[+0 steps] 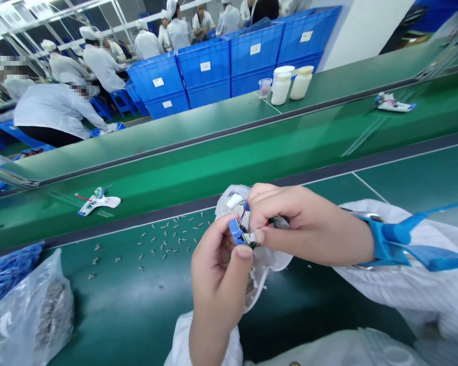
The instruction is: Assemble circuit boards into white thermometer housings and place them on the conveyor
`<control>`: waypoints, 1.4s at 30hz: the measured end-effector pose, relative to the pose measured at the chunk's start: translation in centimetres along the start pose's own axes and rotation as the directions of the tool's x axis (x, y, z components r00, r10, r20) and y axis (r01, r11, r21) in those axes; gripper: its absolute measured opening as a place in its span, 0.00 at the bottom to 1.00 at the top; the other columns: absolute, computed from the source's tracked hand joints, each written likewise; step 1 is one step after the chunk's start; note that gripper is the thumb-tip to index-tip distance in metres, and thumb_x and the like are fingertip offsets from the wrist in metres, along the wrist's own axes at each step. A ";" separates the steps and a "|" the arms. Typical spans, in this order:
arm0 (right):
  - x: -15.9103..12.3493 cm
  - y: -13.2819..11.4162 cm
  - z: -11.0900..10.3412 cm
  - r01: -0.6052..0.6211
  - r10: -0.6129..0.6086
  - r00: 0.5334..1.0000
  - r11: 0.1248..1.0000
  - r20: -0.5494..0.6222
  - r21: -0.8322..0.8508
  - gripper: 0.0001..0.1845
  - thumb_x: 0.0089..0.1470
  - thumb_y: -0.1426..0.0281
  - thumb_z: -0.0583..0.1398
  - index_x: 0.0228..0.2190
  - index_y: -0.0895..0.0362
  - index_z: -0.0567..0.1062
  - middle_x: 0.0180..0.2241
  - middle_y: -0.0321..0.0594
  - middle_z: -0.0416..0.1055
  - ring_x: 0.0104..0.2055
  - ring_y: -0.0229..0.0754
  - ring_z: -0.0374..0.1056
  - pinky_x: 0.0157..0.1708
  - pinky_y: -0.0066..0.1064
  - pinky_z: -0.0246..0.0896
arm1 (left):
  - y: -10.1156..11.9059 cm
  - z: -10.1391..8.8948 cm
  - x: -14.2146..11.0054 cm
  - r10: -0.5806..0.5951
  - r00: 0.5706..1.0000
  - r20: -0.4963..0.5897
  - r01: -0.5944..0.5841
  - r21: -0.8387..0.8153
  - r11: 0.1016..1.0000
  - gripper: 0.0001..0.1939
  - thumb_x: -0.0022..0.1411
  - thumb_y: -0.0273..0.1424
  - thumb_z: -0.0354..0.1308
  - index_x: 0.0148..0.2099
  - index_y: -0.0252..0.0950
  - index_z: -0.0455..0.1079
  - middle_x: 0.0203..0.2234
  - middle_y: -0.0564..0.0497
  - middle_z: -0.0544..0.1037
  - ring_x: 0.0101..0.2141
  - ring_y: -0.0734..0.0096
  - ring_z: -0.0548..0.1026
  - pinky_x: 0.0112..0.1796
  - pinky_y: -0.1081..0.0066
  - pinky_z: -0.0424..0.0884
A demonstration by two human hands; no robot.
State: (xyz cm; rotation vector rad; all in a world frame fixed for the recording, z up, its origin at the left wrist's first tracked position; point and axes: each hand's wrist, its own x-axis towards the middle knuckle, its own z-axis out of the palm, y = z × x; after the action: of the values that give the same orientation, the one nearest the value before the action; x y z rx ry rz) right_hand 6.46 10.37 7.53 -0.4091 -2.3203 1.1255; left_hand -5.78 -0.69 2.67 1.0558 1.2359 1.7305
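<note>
My left hand is closed, pinching a small device by its blue end piece between thumb and fingertips. My right hand is closed on the same device from the other side, its thumb and forefinger near a small white part and the dark and red wires. Its fingers cover much of the device. Under both hands lies a whitish plastic bag or liner with small parts in it, partly hidden. Many small metal pieces lie scattered on the green worktop to the left.
A clear bag of metal pieces and a pile of blue parts stand at left. White housings with circuit boards lie on the green belt. Beyond are white jars, blue crates and several people in white.
</note>
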 end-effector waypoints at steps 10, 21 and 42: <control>0.2 -0.3 -0.3 0.077 -0.071 0.996 0.987 0.048 -0.144 0.13 0.51 0.78 0.54 0.17 0.58 0.66 0.17 0.32 0.61 0.26 0.32 0.57 0.33 0.27 0.54 | 0.4 0.1 0.2 -0.052 0.998 -0.027 0.052 -0.018 0.999 0.14 0.59 0.39 0.61 0.46 0.41 0.75 0.33 0.50 0.78 0.30 0.71 0.73 0.31 0.75 0.71; 0.2 -0.6 -0.3 0.079 -0.060 0.996 0.949 0.071 -0.305 0.14 0.49 0.76 0.54 0.15 0.58 0.65 0.16 0.34 0.60 0.26 0.34 0.52 0.31 0.30 0.49 | 0.2 -1.0 0.2 0.001 0.998 0.055 -0.012 0.197 0.980 0.12 0.62 0.37 0.58 0.48 0.42 0.73 0.34 0.52 0.77 0.30 0.74 0.71 0.32 0.77 0.69; 0.5 -3.3 0.0 0.043 0.068 0.987 0.762 0.146 -0.646 0.20 0.52 0.74 0.54 0.11 0.57 0.59 0.17 0.40 0.56 0.25 0.39 0.47 0.27 0.37 0.38 | 0.3 -0.9 0.0 -0.008 1.000 -0.009 0.009 0.141 0.990 0.15 0.59 0.41 0.61 0.48 0.45 0.74 0.36 0.54 0.77 0.30 0.76 0.72 0.31 0.78 0.70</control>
State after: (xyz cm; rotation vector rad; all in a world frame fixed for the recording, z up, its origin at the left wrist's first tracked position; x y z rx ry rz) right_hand 5.95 8.59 10.35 -0.5957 -2.8198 0.3131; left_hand -6.59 -1.10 2.78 1.1242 1.3825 1.6621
